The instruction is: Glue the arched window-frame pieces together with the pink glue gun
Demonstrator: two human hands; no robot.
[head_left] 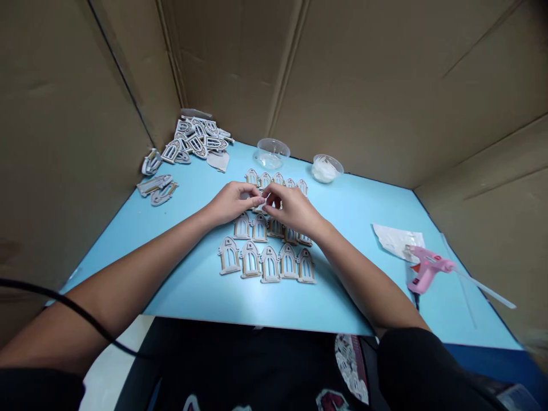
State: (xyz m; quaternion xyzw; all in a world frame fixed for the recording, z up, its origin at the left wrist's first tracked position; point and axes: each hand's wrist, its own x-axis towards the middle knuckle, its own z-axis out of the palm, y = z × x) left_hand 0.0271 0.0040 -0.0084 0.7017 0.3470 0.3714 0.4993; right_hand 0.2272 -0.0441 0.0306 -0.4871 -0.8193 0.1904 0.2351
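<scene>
My left hand (238, 201) and my right hand (291, 210) meet fingertip to fingertip over rows of small arched window frames (269, 264) laid out on the light blue table (197, 297). Thumb and fingers of each hand are pinched together. Between them is a tiny pale piece that I cannot make out clearly. The window frames are white with tan edges and stand in several rows, the nearest one in front of my wrists. Both hands cover part of the middle rows.
A heap of window frames (197, 137) lies at the back left, with a few loose ones (158, 188) nearer. Two clear tubs (273, 149) (327, 169) stand at the back. A pink glue gun (428, 268) rests right, beside a white packet (396, 240). Cardboard walls (363, 80) enclose the table.
</scene>
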